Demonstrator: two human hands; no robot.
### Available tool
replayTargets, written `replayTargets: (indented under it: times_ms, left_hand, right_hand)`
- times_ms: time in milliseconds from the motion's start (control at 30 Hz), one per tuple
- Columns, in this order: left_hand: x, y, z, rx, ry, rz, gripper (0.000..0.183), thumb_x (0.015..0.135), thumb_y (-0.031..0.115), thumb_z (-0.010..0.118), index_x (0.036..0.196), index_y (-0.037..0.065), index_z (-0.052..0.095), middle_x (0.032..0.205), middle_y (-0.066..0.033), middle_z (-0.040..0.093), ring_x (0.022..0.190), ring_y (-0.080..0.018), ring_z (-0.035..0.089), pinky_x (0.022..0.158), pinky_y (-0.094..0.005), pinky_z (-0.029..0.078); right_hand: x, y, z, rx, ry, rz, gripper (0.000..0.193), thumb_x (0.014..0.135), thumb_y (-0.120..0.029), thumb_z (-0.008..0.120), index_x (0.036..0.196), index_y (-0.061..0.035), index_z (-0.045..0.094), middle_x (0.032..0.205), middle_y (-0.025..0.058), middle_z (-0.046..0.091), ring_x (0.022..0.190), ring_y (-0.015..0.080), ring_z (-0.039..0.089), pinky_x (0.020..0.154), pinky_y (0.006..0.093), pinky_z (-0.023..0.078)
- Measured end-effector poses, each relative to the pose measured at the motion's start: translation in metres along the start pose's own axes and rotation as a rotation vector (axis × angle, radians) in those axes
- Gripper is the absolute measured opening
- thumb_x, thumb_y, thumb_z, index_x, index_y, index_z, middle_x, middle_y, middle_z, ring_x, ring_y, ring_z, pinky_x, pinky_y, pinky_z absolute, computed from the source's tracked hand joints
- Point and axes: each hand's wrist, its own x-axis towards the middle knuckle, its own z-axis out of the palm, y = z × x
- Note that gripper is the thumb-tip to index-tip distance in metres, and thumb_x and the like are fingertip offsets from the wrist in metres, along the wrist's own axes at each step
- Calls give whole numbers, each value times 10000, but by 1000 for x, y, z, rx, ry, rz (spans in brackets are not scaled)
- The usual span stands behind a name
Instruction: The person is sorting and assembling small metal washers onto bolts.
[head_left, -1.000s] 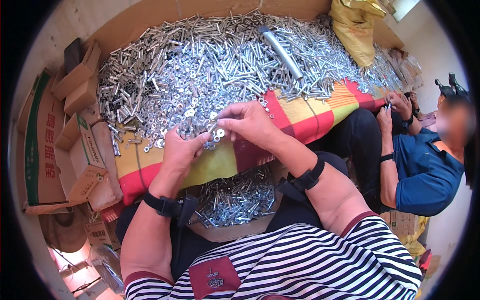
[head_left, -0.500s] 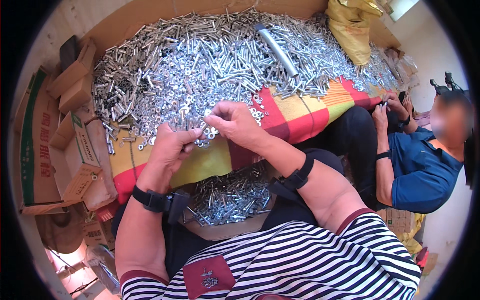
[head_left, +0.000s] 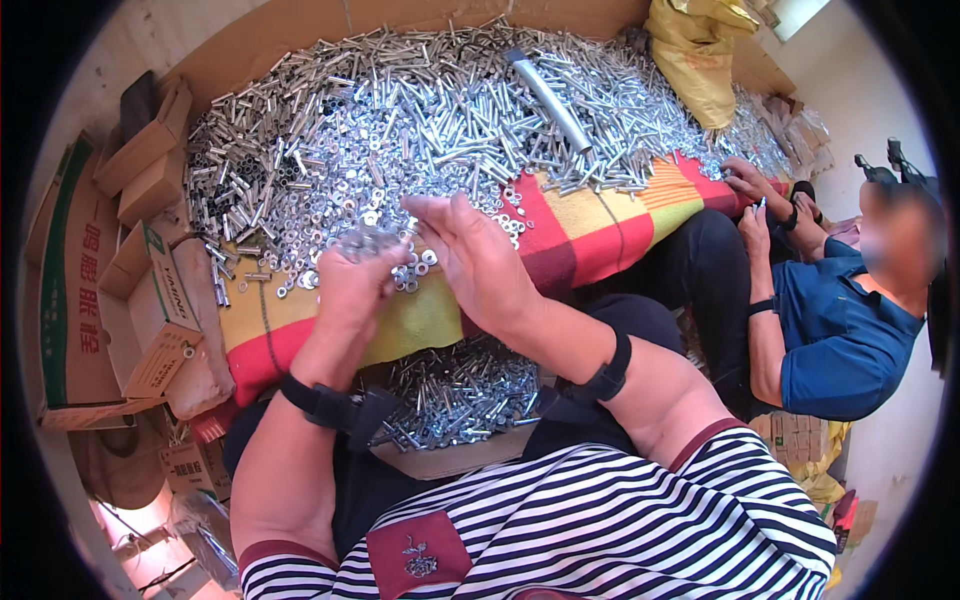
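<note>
My left hand (head_left: 348,288) is closed around a small bunch of shiny metal bolts (head_left: 368,243), smeared by motion, so their exact shape is hard to read. Just to its right, my right hand (head_left: 475,262) is raised with fingers stretched out and nothing visible in it. Both hands hover over the front edge of a wide heap of steel sleeves and bolts (head_left: 450,110). Loose washers (head_left: 372,192) lie thickly around and behind the fingers. Beneath, a red and yellow checked cloth (head_left: 590,235) covers the front edge.
Between my knees sits a cardboard box of bolts (head_left: 470,405). Open cartons (head_left: 150,310) stand at the left. A metal tube (head_left: 552,105) lies on the heap, near a yellow sack (head_left: 705,70). On the right, a co-worker in a blue shirt (head_left: 840,335) handles small parts.
My right hand has opened from a pinch beside the left hand's bunch, its fingers now straight and raised. The left hand has shifted slightly. The co-worker's one hand has reached toward the heap.
</note>
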Motion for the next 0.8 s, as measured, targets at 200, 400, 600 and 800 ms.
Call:
replayTargets:
  times_ms: [200,400,600,800]
  left_hand:
    - [-12,22,-18,354,-327,-210,109,754,26,708,831,29,632,648,8,590,474,-52,457,425,-193,325]
    - [-16,6,-16,131,-433,-359,116,794,64,653,895,25,610,723,-62,659,497,-67,501,390,-192,312]
    - [-4,15,-20,152,-236,-320,154,828,91,637,955,25,579,762,-87,682,509,-55,525,365,-175,293]
    - [-4,10,-18,149,-113,-230,120,838,64,646,927,19,579,752,-78,681,477,-48,507,368,-180,309]
  right_hand:
    - [9,-14,-36,-1085,-98,-224,155,880,-101,575,1005,-19,616,935,115,642,842,278,638,771,378,506]
    - [18,-5,-42,-1795,-187,-272,94,802,-84,587,863,-17,563,859,166,576,751,364,615,672,463,490]
    - [19,-4,-41,-1869,-199,-275,133,804,-87,583,883,7,530,852,195,567,775,383,610,669,474,484]
    - [20,10,-31,-1668,-308,-197,129,819,-83,561,912,3,537,860,196,576,804,389,610,695,457,486]
